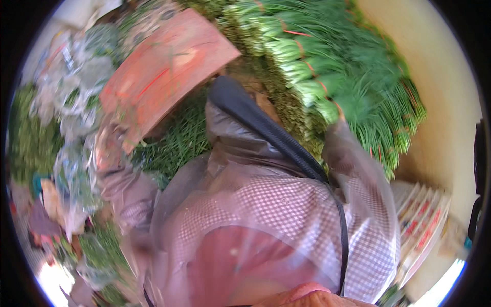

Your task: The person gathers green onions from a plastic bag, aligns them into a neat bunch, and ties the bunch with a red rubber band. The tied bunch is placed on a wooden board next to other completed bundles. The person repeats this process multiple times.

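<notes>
A tall stack of green bundles [314, 69], long thin leaves like garlic chives with pale ends, rises ahead on the right. Red ties bind the bundles. My right hand [340, 114] reaches to the near pale ends, touching the stack beside a red tie; the sleeve hides most of it and its grip is unclear. On the left, my left hand [109, 140] is blurred at the near left corner of a worn red board [168, 61]. Whether it holds anything is not visible. A red strip [153, 83], like a loose tie, lies on the board with scraps of green.
Loose cut leaves [176, 138] are heaped below the board. Clear plastic bags [82, 80] with greens pile up at the left, near more stacked greens [32, 138]. A pale wall [429, 76] bounds the right side, above a white slatted stack with red markings [422, 218].
</notes>
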Motion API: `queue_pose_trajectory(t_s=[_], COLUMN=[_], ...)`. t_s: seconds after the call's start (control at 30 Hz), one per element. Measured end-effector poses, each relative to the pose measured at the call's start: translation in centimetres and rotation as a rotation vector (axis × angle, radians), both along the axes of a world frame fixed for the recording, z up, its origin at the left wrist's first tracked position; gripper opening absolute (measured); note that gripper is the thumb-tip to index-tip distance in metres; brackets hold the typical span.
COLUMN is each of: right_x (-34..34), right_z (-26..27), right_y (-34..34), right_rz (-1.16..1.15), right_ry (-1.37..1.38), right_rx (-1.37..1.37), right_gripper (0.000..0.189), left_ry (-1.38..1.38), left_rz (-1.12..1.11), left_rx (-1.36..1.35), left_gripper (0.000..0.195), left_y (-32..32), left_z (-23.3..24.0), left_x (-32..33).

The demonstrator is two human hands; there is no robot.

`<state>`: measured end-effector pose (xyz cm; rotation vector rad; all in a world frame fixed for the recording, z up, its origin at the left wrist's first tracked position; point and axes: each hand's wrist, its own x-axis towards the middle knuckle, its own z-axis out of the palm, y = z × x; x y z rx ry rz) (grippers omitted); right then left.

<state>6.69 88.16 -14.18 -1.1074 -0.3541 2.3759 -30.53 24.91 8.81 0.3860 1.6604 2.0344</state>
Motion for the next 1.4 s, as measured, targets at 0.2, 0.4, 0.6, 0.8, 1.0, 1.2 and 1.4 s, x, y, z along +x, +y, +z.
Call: queue_pose_trajectory(t_s=[0.2,0.4,0.6,0.8,1.0,1.2,1.4], right_x=[2.0,-17.4,-39.5,-50.9,-56.2,-57.5,-52.3], right_z=[4.9,10.2,8.7,8.5,5.7,8.3,12.5], right_y=[2.5,3.5,-17.1,-37.9,-45.5,-41.0,-31.7], right_rz=[0.589,1.176,1.282,1.398,1.633,1.446,1.292], right_ry=[-0.162,-0.804,0.058,0.272,-0.179,0.317,0.626], right_rx=[-0.265,0.907,1.626,2.381,2.580,2.543,2.587], right_gripper=[0.042,0.033,0.032,0.039,0.035,0.022,0.014], left_ry=[-0.016,-0.171,-0.248,-0.245,0.189,0.854,0.894], left_rz=[0.230,0.360,0.414,0.346,0.132,0.058,-0.077], left_rx=[-0.210,-0.021,-0.210,-0.432,-0.771,-1.061,-1.235], left_gripper=[0.052,0.045,0.054,0.056,0.058,0.071,0.064], left_y=[-2.8,-5.2,-4.4,-3.1,1.6,13.2,11.6], left_z=[-1.4,-4.5,-5.3,-6.3,-10.3,-15.0,-17.2], left_x=[1.6,2.0,4.5,7.5,4.5,-1.1,-5.7])
